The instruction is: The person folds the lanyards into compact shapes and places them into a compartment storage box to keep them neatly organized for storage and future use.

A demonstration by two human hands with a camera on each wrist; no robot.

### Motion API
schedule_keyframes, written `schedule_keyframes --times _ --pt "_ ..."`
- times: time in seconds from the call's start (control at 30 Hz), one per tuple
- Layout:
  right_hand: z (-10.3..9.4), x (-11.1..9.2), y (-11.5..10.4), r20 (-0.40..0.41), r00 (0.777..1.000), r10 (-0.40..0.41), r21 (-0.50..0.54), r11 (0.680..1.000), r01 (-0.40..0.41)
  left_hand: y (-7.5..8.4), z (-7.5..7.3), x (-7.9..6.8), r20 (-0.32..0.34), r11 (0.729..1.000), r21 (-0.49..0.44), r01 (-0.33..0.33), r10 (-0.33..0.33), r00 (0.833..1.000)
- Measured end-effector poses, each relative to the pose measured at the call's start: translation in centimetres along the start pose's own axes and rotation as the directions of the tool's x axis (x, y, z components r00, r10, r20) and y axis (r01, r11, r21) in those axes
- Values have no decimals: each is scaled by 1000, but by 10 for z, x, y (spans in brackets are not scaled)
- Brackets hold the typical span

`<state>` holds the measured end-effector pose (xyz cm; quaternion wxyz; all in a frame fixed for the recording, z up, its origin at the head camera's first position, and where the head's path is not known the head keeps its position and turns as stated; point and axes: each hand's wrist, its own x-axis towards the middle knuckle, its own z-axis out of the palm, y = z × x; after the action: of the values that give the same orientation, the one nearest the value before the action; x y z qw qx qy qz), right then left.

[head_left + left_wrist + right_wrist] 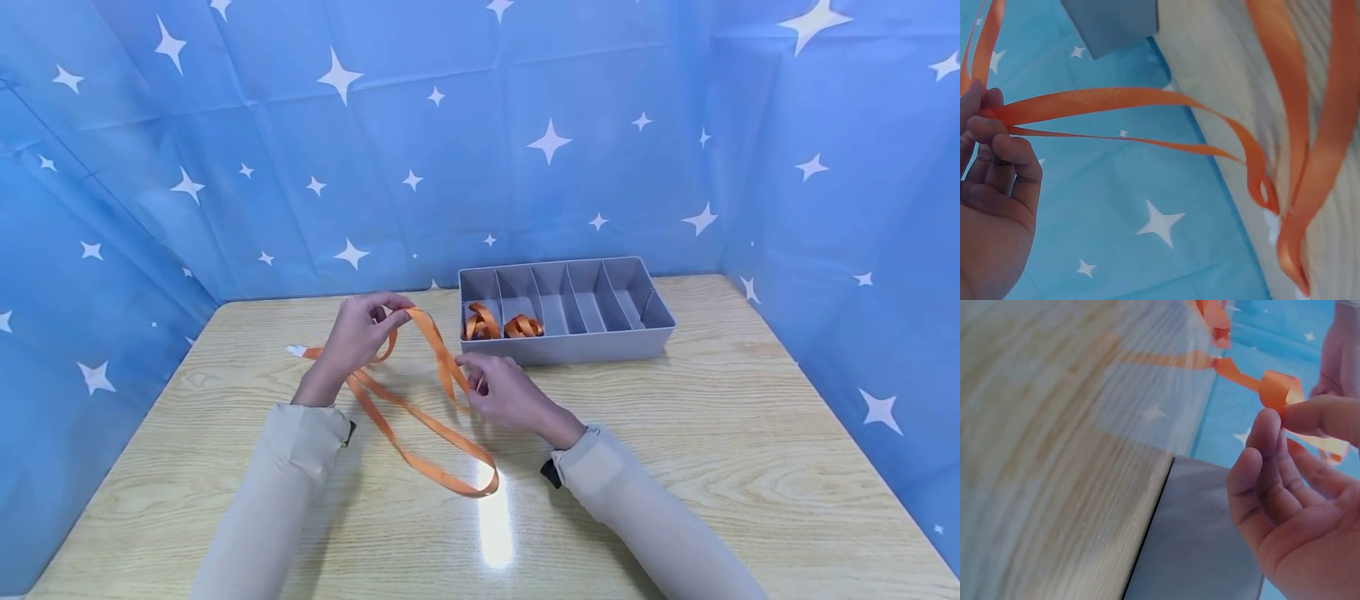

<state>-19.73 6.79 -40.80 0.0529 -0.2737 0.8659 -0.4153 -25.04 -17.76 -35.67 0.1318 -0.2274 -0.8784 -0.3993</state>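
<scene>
A long orange ribbon (431, 333) stretches between the two hands, lifted over the table. My left hand (363, 329) pinches it at the upper left, with the strands fanning out from its fingertips in the left wrist view. Lower and to the right, my right hand (506, 392) pinches another part between thumb and finger; a small loop (1275, 389) stands at those fingertips in the right wrist view. The rest of the ribbon lies on the tabletop in a long loop (450, 483) reaching toward the front. A white end (297, 351) shows left of the left wrist.
Behind the right hand stands a grey divided box (592, 348). Its two leftmost compartments hold coiled orange ribbons, one coil (482, 323) at the far left and another coil (523, 326) beside it. A blue star-patterned curtain (450, 142) hangs around the wooden table (750, 433).
</scene>
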Motion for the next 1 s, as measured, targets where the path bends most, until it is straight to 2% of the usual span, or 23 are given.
schedule_keyframes --times 0.4,0.6,0.77,1.0 --pt "0 6 -6 -59 998 21 72 997 -16 27 -1 3 1 996 -84 -41 42 999" --pt "-3 7 -11 -70 998 5 108 994 3 40 1 4 6 986 -109 -127 128 992" --pt "-7 9 -15 -126 992 30 176 984 -7 48 2 6 9 978 -97 -186 188 982" --pt "-14 12 -21 -209 978 -11 274 959 70 55 3 7 33 974 -107 -199 204 979"
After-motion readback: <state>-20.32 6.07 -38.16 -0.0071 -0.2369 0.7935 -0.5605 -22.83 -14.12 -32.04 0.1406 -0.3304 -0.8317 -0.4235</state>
